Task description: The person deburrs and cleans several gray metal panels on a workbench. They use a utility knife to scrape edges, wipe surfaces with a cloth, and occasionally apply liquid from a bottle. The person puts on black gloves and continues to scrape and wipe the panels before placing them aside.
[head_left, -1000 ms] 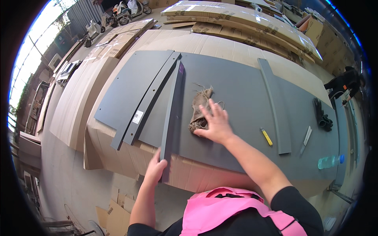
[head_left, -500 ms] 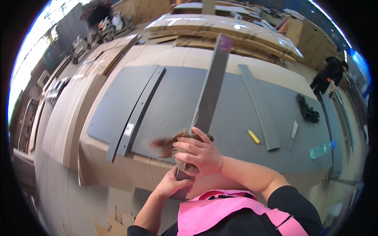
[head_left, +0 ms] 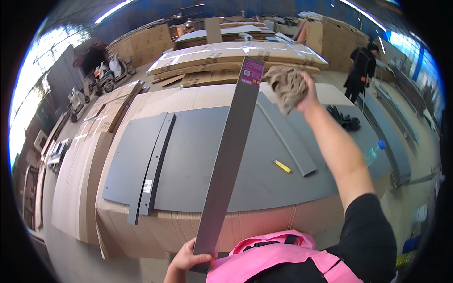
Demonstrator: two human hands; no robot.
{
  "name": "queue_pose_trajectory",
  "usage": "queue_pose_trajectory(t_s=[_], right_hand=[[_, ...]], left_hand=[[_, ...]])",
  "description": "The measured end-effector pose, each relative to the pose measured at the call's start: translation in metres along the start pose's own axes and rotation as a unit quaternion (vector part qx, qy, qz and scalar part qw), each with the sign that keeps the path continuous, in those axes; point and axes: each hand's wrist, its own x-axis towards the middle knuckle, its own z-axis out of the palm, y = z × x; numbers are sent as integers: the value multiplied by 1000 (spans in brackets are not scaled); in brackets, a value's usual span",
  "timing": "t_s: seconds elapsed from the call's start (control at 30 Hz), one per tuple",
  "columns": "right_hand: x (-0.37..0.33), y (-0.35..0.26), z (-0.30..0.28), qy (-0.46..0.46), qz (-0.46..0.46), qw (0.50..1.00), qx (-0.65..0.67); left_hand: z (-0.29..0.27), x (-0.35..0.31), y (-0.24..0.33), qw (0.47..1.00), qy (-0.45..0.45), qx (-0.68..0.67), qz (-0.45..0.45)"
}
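Note:
My left hand (head_left: pixel 191 257) grips the lower end of a long grey panel strip (head_left: pixel 224 160), which stands tilted up in front of me. A purple label (head_left: pixel 252 71) sits at its far end. Beside that end my right hand (head_left: pixel 309 93) is raised, closed round a crumpled brown cloth (head_left: pixel 287 87). The cloth is apart from the strip or barely beside it; I cannot tell whether they touch. Behind the strip a large grey panel (head_left: pixel 188 160) lies on a cardboard-covered stack (head_left: pixel 245 231).
On the panel lie a narrow grey bar (head_left: pixel 288 137), a yellow cutter (head_left: pixel 282 165), dark gloves (head_left: pixel 344 119) and a plastic bottle (head_left: pixel 374 153). Drilled grey strips (head_left: pixel 153 174) rest at left. A person in dark clothes (head_left: pixel 362 70) stands at far right. Cardboard packs (head_left: pixel 226 54) lie beyond.
My right hand has moved with the cloth from the strip's lower part up and right to its far end. My left hand has shifted lower, still holding the strip. The view has tilted up.

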Motion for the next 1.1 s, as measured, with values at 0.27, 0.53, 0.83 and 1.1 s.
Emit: queue_pose_trajectory(t_s=[0.27,0.53,0.83,1.1], right_hand=[[-42,102,96,-317,57,929,183],[-139,151,137,-165,203,965,-2],[-101,141,125,-159,189,927,-284],[-193,158,120,-224,345,857,-309]], left_hand=[[18,78,9,985,-109,-131,-24],[38,130,35,985,-64,-141,71],[-7,149,142,845,274,157,432],[-65,180,232,804,439,-44,399]])
